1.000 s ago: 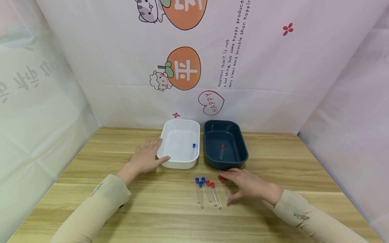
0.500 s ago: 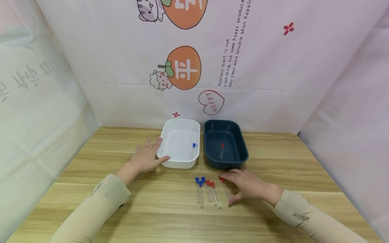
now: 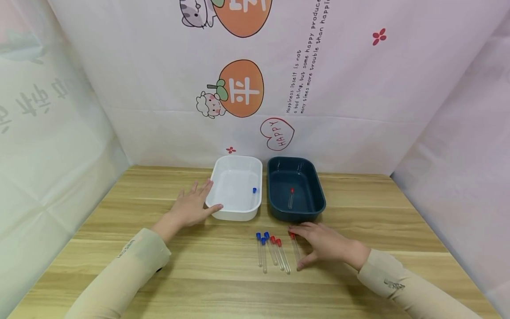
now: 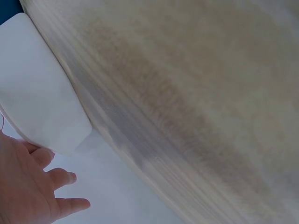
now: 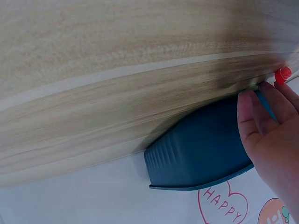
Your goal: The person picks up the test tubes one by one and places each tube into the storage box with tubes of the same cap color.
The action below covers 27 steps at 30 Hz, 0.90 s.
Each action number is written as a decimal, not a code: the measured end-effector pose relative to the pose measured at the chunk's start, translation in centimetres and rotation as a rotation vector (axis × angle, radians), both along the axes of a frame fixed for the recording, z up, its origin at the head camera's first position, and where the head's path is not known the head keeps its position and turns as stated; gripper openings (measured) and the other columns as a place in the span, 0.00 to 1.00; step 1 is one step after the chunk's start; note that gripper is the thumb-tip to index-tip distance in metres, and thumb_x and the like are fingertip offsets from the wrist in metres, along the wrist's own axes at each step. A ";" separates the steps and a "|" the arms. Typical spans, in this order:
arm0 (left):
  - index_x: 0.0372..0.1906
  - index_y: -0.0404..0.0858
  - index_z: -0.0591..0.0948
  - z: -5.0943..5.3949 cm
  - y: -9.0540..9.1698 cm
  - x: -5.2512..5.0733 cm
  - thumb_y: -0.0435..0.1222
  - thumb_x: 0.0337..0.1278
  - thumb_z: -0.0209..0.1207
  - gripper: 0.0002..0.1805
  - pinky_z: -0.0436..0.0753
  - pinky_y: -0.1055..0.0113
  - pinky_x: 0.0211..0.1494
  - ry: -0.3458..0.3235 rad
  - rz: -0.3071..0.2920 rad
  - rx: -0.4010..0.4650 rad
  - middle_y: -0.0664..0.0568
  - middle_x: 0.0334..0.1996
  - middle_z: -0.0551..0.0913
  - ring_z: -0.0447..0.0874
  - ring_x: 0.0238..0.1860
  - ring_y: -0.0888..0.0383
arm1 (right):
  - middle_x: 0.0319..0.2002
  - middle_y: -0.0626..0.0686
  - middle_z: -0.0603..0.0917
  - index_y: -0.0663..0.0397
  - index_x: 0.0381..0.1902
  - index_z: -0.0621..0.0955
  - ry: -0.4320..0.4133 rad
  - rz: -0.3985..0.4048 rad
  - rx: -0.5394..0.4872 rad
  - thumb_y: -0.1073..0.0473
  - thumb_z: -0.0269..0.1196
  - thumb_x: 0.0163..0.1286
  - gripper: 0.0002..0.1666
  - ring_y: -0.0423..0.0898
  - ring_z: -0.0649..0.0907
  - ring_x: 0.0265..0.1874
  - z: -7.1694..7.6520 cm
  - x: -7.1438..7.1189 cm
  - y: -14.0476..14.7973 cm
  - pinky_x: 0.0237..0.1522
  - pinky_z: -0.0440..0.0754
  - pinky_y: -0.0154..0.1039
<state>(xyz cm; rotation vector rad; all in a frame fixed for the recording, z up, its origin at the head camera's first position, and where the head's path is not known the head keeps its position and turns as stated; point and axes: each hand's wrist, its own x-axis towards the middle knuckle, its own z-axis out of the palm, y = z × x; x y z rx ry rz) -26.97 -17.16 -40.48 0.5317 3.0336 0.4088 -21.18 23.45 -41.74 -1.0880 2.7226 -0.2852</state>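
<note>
My left hand (image 3: pixel 190 209) rests against the left side of the white bin (image 3: pixel 235 216), fingers spread and thumb by its front rim. My right hand (image 3: pixel 331 243) spans a red-capped test tube (image 3: pixel 295 249) lying on the table, fingertips at the cap and thumb at the rounded end. In the right wrist view the red cap (image 5: pixel 282 74) shows beside the fingertips; the glass is hidden there. To its left lie several more capped tubes: blue-capped ones (image 3: pixel 264 254) and two red-capped ones (image 3: pixel 283 258).
Beside the white bin stands a dark blue bin (image 3: pixel 321 204) with one red-capped tube (image 3: pixel 291 198) inside. A blue-capped tube (image 3: pixel 254 190) is in the white bin. A printed cloth (image 3: pixel 338 141) hangs just behind both bins.
The rounded end of the tube at my right hand shifts slightly right, then back left, along with the thumb. My left hand stays where it was.
</note>
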 end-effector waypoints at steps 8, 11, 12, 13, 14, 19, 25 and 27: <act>0.82 0.34 0.49 -0.2 -0.1 -0.1 0.68 0.70 0.47 0.54 0.44 0.27 0.73 0.003 -0.001 0.011 0.42 0.81 0.52 0.43 0.79 0.33 | 0.69 0.65 0.74 0.63 0.71 0.73 -0.008 -0.007 0.001 0.22 0.70 0.53 0.62 0.64 0.72 0.68 -0.1 0.2 -0.1 0.65 0.71 0.64; 0.83 0.35 0.49 -0.2 -0.1 -0.1 0.67 0.70 0.48 0.53 0.44 0.28 0.73 0.002 0.000 0.009 0.42 0.81 0.52 0.43 0.79 0.33 | 0.69 0.65 0.74 0.63 0.71 0.73 -0.007 -0.013 -0.003 0.22 0.70 0.52 0.62 0.64 0.73 0.68 0.1 0.3 -0.2 0.65 0.71 0.64; 0.83 0.35 0.49 -0.2 -0.1 -0.1 0.67 0.70 0.48 0.53 0.44 0.28 0.73 0.002 0.001 0.009 0.42 0.81 0.52 0.44 0.79 0.33 | 0.69 0.64 0.74 0.62 0.71 0.73 -0.008 -0.016 -0.003 0.23 0.70 0.52 0.62 0.64 0.73 0.68 0.1 0.4 -0.2 0.65 0.71 0.64; 0.82 0.35 0.49 -0.2 -0.1 -0.1 0.67 0.70 0.48 0.53 0.45 0.27 0.73 0.005 0.000 0.010 0.42 0.81 0.52 0.44 0.79 0.33 | 0.69 0.64 0.74 0.61 0.71 0.73 -0.008 -0.019 -0.002 0.22 0.70 0.52 0.62 0.63 0.73 0.68 0.2 0.4 -0.2 0.65 0.71 0.63; 0.83 0.35 0.49 -0.1 -0.1 0.0 0.67 0.70 0.48 0.53 0.45 0.28 0.73 0.004 0.000 0.011 0.42 0.81 0.52 0.44 0.79 0.33 | 0.69 0.63 0.74 0.60 0.71 0.73 -0.007 -0.018 0.001 0.22 0.70 0.52 0.62 0.63 0.73 0.68 0.2 0.5 -0.3 0.65 0.71 0.63; 0.82 0.34 0.50 -0.1 0.0 0.1 0.67 0.70 0.48 0.53 0.45 0.27 0.73 0.006 -0.003 0.017 0.42 0.81 0.52 0.44 0.79 0.33 | 0.69 0.58 0.76 0.58 0.71 0.74 0.019 0.017 -0.001 0.20 0.69 0.50 0.63 0.58 0.75 0.67 0.7 1.0 -0.6 0.66 0.72 0.60; 0.83 0.35 0.49 -0.2 -0.2 0.0 0.68 0.70 0.48 0.53 0.45 0.27 0.73 0.009 -0.001 0.016 0.43 0.81 0.52 0.44 0.79 0.33 | 0.68 0.57 0.77 0.58 0.71 0.74 0.061 0.055 -0.010 0.22 0.70 0.52 0.61 0.57 0.75 0.66 1.5 1.5 -1.1 0.65 0.73 0.59; 0.83 0.36 0.49 -0.3 -0.2 -0.1 0.68 0.69 0.47 0.54 0.45 0.27 0.73 0.010 -0.001 0.014 0.43 0.81 0.52 0.44 0.79 0.33 | 0.68 0.57 0.77 0.58 0.71 0.74 0.066 0.062 -0.015 0.23 0.71 0.52 0.60 0.56 0.75 0.66 1.8 1.5 -1.2 0.65 0.73 0.59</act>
